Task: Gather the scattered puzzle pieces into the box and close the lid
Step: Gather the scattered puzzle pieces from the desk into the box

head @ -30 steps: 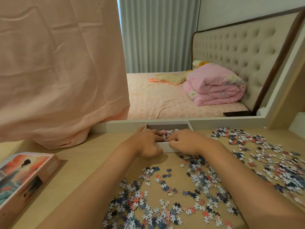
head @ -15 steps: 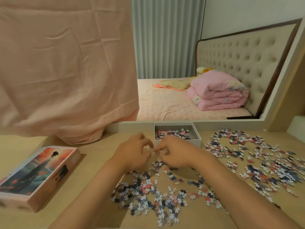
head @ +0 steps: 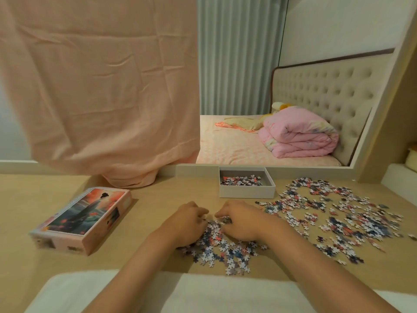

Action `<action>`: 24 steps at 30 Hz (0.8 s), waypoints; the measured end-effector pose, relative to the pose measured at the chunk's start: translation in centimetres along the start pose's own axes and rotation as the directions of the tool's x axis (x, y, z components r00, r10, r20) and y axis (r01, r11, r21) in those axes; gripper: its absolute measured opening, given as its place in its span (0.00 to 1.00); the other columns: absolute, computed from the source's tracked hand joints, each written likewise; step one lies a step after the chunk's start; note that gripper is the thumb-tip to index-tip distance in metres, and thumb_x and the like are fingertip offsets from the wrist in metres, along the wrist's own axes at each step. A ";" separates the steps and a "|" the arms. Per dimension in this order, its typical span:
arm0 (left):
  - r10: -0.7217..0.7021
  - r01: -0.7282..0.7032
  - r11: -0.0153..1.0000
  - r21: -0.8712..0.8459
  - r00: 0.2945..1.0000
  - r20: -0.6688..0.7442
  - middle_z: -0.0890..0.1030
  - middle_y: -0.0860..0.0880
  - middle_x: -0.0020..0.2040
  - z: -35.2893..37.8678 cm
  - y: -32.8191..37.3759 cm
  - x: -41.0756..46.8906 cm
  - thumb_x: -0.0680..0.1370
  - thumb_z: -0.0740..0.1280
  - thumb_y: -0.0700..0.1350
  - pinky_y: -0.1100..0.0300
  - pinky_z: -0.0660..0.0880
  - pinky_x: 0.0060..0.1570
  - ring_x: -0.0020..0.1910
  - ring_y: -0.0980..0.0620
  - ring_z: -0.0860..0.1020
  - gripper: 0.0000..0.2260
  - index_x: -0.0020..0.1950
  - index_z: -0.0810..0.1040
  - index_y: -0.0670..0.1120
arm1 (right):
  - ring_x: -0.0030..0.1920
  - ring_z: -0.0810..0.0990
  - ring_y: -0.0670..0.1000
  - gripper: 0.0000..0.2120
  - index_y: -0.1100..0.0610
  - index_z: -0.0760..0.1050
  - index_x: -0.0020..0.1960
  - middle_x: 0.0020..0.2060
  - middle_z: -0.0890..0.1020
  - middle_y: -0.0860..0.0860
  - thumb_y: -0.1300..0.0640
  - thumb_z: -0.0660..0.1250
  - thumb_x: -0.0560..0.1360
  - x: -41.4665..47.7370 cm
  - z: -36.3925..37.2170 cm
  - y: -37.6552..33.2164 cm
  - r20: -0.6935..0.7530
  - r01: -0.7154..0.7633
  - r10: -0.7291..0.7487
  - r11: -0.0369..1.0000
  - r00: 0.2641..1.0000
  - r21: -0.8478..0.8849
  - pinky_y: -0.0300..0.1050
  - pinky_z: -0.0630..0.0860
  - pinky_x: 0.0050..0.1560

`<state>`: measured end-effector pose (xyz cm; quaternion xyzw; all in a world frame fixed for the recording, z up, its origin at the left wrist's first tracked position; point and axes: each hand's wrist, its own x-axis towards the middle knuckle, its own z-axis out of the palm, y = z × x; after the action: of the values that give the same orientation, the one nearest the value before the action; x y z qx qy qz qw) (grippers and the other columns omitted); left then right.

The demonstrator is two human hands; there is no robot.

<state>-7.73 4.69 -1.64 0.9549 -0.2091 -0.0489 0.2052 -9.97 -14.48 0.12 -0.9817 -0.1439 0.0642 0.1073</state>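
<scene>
Counter: pale wood counter (head: 158, 199) running below a framed pane that shows a bedroom; whether the pane is a mirror or an opening cannot be told.
Background: peach cloth (head: 101, 86) hangs over the pane's left part, its hem bunched on the counter. A bed (head: 232, 147) with a folded pink quilt (head: 300, 136) and a tufted headboard (head: 327, 91) fills the right part.
Box: white box tray (head: 247, 193) sits open against the pane's ledge, beyond both hands. A thin layer of boxed pieces (head: 240, 180) covers part of its floor.
Lid: picture-printed lid (head: 83, 213) lies on the counter, left of the hands and well apart from the tray.
Near pile: near pile (head: 222, 249) of loose puzzle pieces lies directly under and between the two hands.
Right scatter: right scatter (head: 338, 213) spreads wide from just right of the tray to the counter's right edge.
Left grip: left grip (head: 189, 222) has its fingers curled down onto the near pile's left edge. What lies under them is hidden, so I cannot tell whether it holds anything.
Right grip: right grip (head: 242, 221) has its fingers curled, pinching a small clump at the near pile's top edge.
Hard to make out: a white padded surface (head: 214, 292) is cut off at the bottom, and both forearms cross over it.
</scene>
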 end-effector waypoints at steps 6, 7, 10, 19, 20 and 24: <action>-0.242 0.199 0.938 0.283 0.962 0.126 0.59 0.49 0.73 -3.5 -1.6 -3.1 0.68 0.64 0.73 0.44 0.65 0.69 0.74 0.45 0.57 0.44 0.78 0.56 0.57 | 0.75 0.54 0.52 0.46 0.37 0.57 0.77 0.74 0.58 0.46 0.37 0.77 0.65 -3.4 -0.1 -2.1 0.212 0.054 -0.058 0.998 0.975 0.025 0.58 0.59 0.74; -0.290 0.227 0.925 0.306 0.941 0.177 0.57 0.49 0.74 -3.8 -2.0 -3.6 0.65 0.66 0.75 0.44 0.65 0.69 0.74 0.44 0.57 0.48 0.79 0.54 0.57 | 0.74 0.56 0.52 0.46 0.36 0.57 0.76 0.73 0.59 0.47 0.39 0.78 0.65 -3.7 -0.1 -2.0 0.224 0.043 -0.048 0.999 0.973 0.026 0.57 0.60 0.74; -0.288 0.203 0.925 0.322 0.926 0.242 0.61 0.49 0.69 -3.4 -2.6 -4.4 0.65 0.68 0.73 0.48 0.68 0.65 0.69 0.45 0.65 0.43 0.75 0.61 0.58 | 0.69 0.63 0.53 0.41 0.33 0.64 0.73 0.67 0.63 0.47 0.43 0.79 0.65 -4.0 -0.2 -1.3 0.239 0.001 -0.019 0.997 0.971 0.074 0.57 0.66 0.70; -0.039 0.035 0.997 0.062 0.997 0.059 0.81 0.47 0.51 -0.6 -0.1 -1.6 0.76 0.71 0.47 0.55 0.77 0.48 0.47 0.49 0.78 0.09 0.55 0.81 0.47 | 0.57 0.75 0.49 0.24 0.43 0.78 0.65 0.60 0.75 0.46 0.47 0.77 0.70 -2.9 0.0 0.8 0.053 -0.064 0.053 0.970 0.997 0.233 0.47 0.74 0.60; -0.035 0.032 0.998 0.051 0.998 0.057 0.81 0.48 0.51 -0.5 0.2 -1.2 0.77 0.70 0.46 0.55 0.77 0.50 0.49 0.48 0.79 0.08 0.55 0.81 0.48 | 0.59 0.76 0.50 0.24 0.44 0.78 0.65 0.62 0.75 0.47 0.46 0.77 0.70 -2.7 0.0 0.9 0.041 -0.082 0.075 0.973 0.996 0.216 0.47 0.74 0.61; -0.039 0.039 0.999 -0.019 0.999 0.011 0.79 0.49 0.60 -0.9 0.5 -0.8 0.80 0.66 0.46 0.59 0.73 0.54 0.54 0.51 0.76 0.17 0.69 0.75 0.48 | 0.64 0.72 0.52 0.26 0.41 0.74 0.67 0.64 0.71 0.48 0.41 0.74 0.71 -2.5 -0.1 0.2 -0.049 -0.051 0.057 0.992 0.997 0.112 0.52 0.72 0.65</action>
<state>-8.52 4.96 -0.58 0.9564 -0.1909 -0.0602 0.2125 -12.32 -15.43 0.37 -0.9791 -0.1108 0.0495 0.1633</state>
